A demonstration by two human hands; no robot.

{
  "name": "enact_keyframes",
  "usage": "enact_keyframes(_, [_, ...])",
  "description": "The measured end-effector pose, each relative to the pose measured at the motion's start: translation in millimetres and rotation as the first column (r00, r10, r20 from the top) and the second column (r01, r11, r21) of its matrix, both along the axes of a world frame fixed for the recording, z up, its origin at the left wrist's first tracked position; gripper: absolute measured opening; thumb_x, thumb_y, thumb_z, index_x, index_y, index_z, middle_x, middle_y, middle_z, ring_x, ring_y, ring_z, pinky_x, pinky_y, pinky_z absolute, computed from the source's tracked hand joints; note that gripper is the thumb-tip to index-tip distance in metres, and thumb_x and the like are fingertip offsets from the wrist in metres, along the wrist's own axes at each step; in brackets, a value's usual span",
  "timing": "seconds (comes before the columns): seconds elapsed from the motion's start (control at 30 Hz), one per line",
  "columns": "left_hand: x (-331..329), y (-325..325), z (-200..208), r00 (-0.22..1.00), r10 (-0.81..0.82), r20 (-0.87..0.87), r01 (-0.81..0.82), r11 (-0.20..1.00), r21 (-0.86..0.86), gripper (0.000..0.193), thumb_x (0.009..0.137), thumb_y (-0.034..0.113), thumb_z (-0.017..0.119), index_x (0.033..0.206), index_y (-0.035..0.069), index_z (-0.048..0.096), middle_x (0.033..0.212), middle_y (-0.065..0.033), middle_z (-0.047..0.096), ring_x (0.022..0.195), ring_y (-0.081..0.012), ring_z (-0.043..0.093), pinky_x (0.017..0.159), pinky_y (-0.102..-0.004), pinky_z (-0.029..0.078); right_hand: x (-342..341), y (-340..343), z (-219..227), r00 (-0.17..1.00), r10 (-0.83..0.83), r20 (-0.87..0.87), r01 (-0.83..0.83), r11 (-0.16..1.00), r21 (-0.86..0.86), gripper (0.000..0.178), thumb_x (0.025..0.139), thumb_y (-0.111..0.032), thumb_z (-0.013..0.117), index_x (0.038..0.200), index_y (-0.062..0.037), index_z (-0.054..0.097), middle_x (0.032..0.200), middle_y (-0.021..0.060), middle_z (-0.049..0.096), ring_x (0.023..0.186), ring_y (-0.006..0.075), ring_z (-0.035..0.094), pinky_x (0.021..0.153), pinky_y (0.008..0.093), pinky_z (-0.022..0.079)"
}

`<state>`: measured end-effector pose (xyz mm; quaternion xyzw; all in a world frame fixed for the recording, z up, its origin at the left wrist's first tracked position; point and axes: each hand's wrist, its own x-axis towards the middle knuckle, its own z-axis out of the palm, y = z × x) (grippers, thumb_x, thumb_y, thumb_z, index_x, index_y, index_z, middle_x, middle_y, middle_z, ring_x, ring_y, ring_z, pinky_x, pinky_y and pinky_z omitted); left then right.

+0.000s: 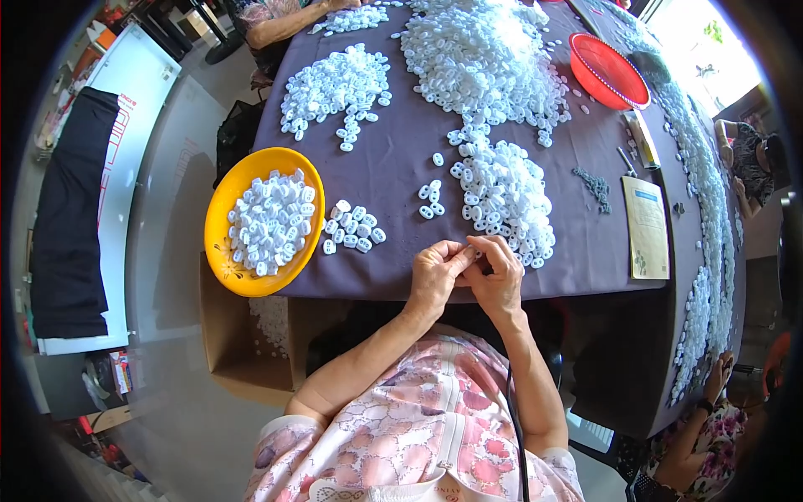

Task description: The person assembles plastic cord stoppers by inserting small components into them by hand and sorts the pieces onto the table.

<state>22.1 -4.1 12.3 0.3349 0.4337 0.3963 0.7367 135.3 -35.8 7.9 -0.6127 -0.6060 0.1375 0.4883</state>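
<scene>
My left hand [437, 272] and my right hand [499, 272] meet at the table's near edge, fingertips pinched together. Whatever sits between them is mostly covered by the fingers and too small to make out. Just beyond my right hand lies a pile of small white oval plastic pieces [506, 192] with two holes each. A few loose white pieces [432, 199] rest to the left of that pile. Further left, a small cluster of white pieces [351, 227] lies beside an orange-yellow bowl [219, 205], which holds many similar white pieces [272, 222].
A large heap of white pieces [485, 58] covers the table's far middle, with a smaller heap [335, 88] at left. A red basket [598, 75], small dark parts [594, 188] and a yellowish booklet [646, 230] lie right. A cardboard box [242, 360] stands below. Other people sit around.
</scene>
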Motion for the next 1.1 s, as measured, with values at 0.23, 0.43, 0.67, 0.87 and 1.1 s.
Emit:
enact_keyframes(0.23, [-11.5, 10.2, -5.9, 0.986, -0.166, 0.017, 0.166, 0.986, -0.005, 0.018, 0.091, 0.018, 0.058, 0.089, 0.001, 0.062, 0.079, -0.0035, 0.063, 0.067, -0.0086, 0.061, 0.060, -0.0231, 0.055, -2.4, -0.7, 1.5, 0.999, 0.022, 0.028, -0.023, 1.000, 0.010, 0.029, 0.068, 0.003, 0.068, 0.096, -0.0035, 0.064, 0.087, 0.0072, 0.062, 0.068, 0.0170, 0.062, 0.060, 0.0260, 0.050])
enact_keyframes(0.43, [-12.5, 7.0, -8.7, 0.993, -0.115, -0.010, 0.115, 0.993, 0.014, 0.016, 0.090, 0.015, 0.058, 0.087, 0.000, 0.062, 0.075, -0.0016, 0.060, 0.063, -0.0058, 0.057, 0.056, -0.0204, 0.052, -4.2, -2.1, 1.0, 1.000, 0.008, 0.015, -0.008, 1.000, -0.022, 0.026, 0.067, 0.002, 0.067, 0.092, -0.0039, 0.065, 0.087, 0.0072, 0.062, 0.068, 0.0176, 0.062, 0.060, 0.0265, 0.050])
enact_keyframes(0.67, [-12.7, 7.8, -12.9, 0.989, -0.140, 0.054, 0.140, 0.990, 0.007, 0.015, 0.090, 0.015, 0.059, 0.087, 0.000, 0.060, 0.076, -0.0019, 0.060, 0.064, -0.0062, 0.057, 0.057, -0.0202, 0.051, -3.2, -3.6, -2.7, 1.000, 0.014, 0.012, -0.014, 1.000, -0.015, 0.027, 0.066, -0.002, 0.068, 0.092, -0.0049, 0.064, 0.089, 0.0090, 0.060, 0.079, 0.0262, 0.060, 0.067, 0.0340, 0.049])
enact_keyframes(0.87, [-15.0, 4.6, -17.0, 0.992, -0.117, -0.040, 0.119, 0.991, 0.058, 0.014, 0.090, 0.013, 0.058, 0.087, 0.000, 0.060, 0.076, -0.0017, 0.060, 0.066, -0.0059, 0.057, 0.059, -0.0207, 0.051, -5.9, -1.8, -5.6, 0.998, 0.031, 0.059, -0.033, 0.999, 0.030, 0.026, 0.066, -0.002, 0.067, 0.092, -0.0039, 0.064, 0.090, 0.0108, 0.061, 0.080, 0.0284, 0.060, 0.069, 0.0354, 0.049])
enact_keyframes(1.1, [-10.4, -0.7, -19.3, 0.994, -0.072, -0.078, 0.084, 0.982, 0.169, 0.014, 0.086, 0.010, 0.057, 0.075, 0.002, 0.058, 0.067, 0.0008, 0.058, 0.060, -0.0037, 0.053, 0.053, -0.0202, 0.046, -4.9, -8.1, -2.8, 0.998, 0.037, 0.059, -0.035, 0.999, -0.023, 0.028, 0.066, -0.001, 0.064, 0.093, -0.0037, 0.065, 0.091, 0.0111, 0.061, 0.079, 0.0274, 0.060, 0.069, 0.0339, 0.049])
